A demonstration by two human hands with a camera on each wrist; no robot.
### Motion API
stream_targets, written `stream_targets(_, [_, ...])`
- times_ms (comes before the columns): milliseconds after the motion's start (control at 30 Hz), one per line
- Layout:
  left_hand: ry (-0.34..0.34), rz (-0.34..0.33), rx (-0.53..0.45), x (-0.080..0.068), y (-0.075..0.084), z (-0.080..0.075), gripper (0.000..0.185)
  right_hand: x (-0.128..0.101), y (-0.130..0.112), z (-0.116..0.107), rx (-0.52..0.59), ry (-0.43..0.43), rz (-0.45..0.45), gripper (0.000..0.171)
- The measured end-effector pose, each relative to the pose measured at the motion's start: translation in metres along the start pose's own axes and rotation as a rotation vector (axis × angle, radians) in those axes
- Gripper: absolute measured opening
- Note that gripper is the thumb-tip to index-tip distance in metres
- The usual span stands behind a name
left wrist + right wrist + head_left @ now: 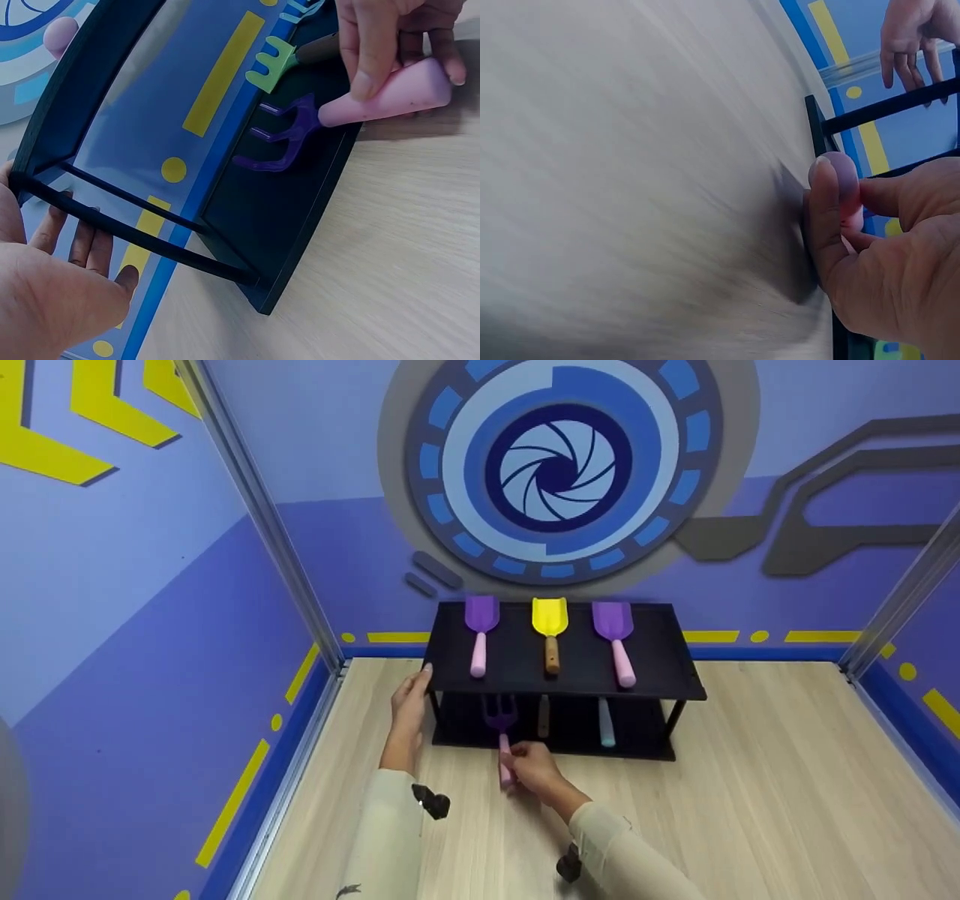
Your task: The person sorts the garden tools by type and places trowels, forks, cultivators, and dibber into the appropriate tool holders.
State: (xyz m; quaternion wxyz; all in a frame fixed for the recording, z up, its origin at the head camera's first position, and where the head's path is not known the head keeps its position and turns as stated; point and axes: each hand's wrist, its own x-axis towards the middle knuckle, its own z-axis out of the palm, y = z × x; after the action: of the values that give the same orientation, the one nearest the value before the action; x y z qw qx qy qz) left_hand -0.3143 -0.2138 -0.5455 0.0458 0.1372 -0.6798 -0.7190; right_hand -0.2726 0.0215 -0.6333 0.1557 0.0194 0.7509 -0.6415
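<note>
Purple fork (500,715) with a pink handle lies half inside the lower shelf of a small black rack (667,660), its prongs over the bottom board and its handle sticking out toward the person. The right hand (534,769) has a narrow grip on it, thumb and fingers pinching the pink handle near its end; the left wrist view shows the three curved prongs (281,139) just above the dark board. The left hand (409,706) rests against the rack's left end with fingers straight and spread, holding nothing, its fingertips by the thin black side bars (142,244).

On the same lower shelf, to the right of the fork, lie a green rake (271,63) with a brown handle and a tool with a pale teal handle (606,725). On the top shelf three scoops lie in a row with handles toward the person: a purple one with a pink handle (480,631), a yellow one with a brown handle (550,630) and another purple one with a pink handle (615,637). The rack stands on a light wooden surface (787,802), close to the blue back wall (300,442).
</note>
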Motion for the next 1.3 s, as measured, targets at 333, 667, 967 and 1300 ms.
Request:
stream_targets(333, [0.001,0.007,-0.015,0.002,-0.003,-0.001,0.058,0.005,-0.007,0.004,0.023,0.034,0.028,0.026])
stream_targets(667, [0.005,0.026,-0.026,0.004,-0.004,-0.001,0.053,0.008,-0.007,0.012,-0.013,0.097,-0.028,0.029])
stream_targets(967, [0.025,0.016,-0.022,0.002,-0.004,0.001,0.052,0.014,-0.008,0.017,-0.087,0.139,-0.069,0.029])
stream_targets(1300, [0.013,0.017,-0.003,0.004,-0.003,-0.001,0.057,0.013,-0.002,0.024,-0.174,0.128,-0.104,0.054])
